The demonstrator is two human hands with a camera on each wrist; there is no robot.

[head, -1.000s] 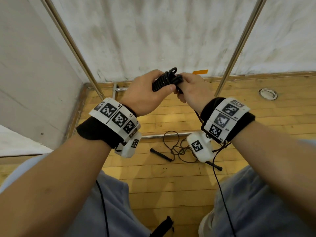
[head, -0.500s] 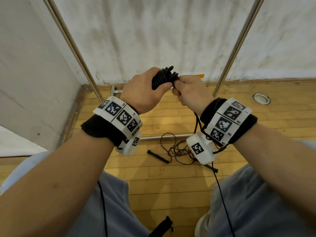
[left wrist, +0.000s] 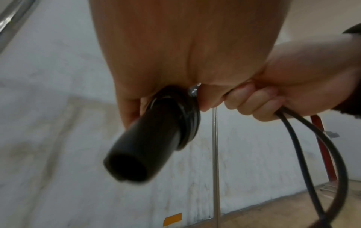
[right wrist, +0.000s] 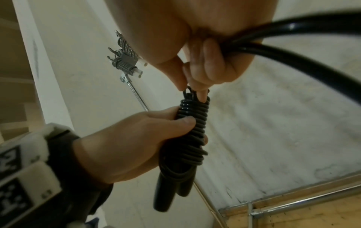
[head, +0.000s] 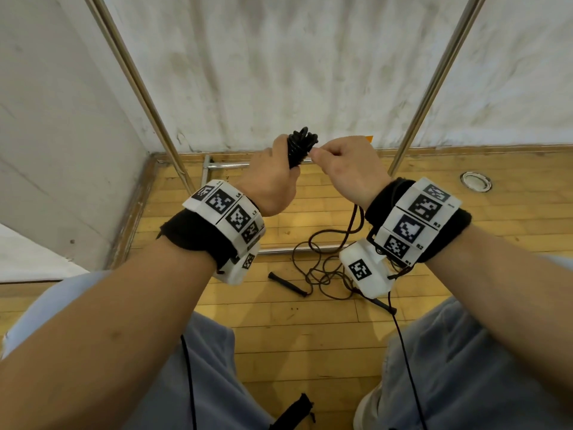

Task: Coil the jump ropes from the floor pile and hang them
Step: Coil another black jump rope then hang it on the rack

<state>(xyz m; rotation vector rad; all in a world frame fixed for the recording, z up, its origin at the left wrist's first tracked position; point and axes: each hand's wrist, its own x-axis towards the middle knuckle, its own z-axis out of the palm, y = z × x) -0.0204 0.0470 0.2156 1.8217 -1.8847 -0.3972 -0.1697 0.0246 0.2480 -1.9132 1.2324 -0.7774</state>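
My left hand (head: 273,169) grips a black jump rope bundle (head: 300,145), held at chest height before the wall; cord is wound in tight turns round its two handles (right wrist: 171,189). In the right wrist view the coil (right wrist: 192,128) shows clearly, and my right hand (head: 344,164) pinches a small loop at its top with fingertips (right wrist: 202,95). A doubled stretch of black cord (right wrist: 293,38) also runs through my right palm and hangs down. One handle end (left wrist: 136,154) points at the left wrist camera. Another jump rope (head: 319,271) lies tangled on the wood floor below.
Two slanted metal poles (head: 142,88) (head: 434,85) of a rack stand against the white wall, with base bars (head: 223,165) on the floor. A spring clamp (right wrist: 125,61) sits high on one pole. A round floor fitting (head: 476,181) lies to the right. My knees fill the lower view.
Both hands have lifted slightly with the bundle, which now stands more upright. My right hand has shifted from covering the bundle's side to pinching its top loop.
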